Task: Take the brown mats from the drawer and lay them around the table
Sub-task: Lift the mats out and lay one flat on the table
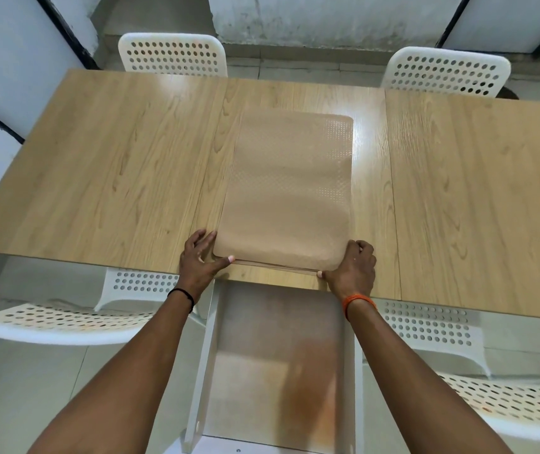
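Note:
A stack of brown mats [290,188] lies lengthwise on the middle of the wooden table [105,165], its near end close to the table's front edge. My left hand [200,257] holds the stack's near left corner, thumb on top. My right hand [353,268] grips the near right corner, fingers curled around the edge. Thin edges of lower mats show under the top one between my hands. Below the table edge, the white drawer [203,365] stands pulled out toward me, and I see nothing inside it but its stained bottom.
Two white perforated chairs [172,54] [447,72] stand at the far side of the table. Two more [65,319] [478,388] flank the open drawer on my side. White walls with black frames lie beyond.

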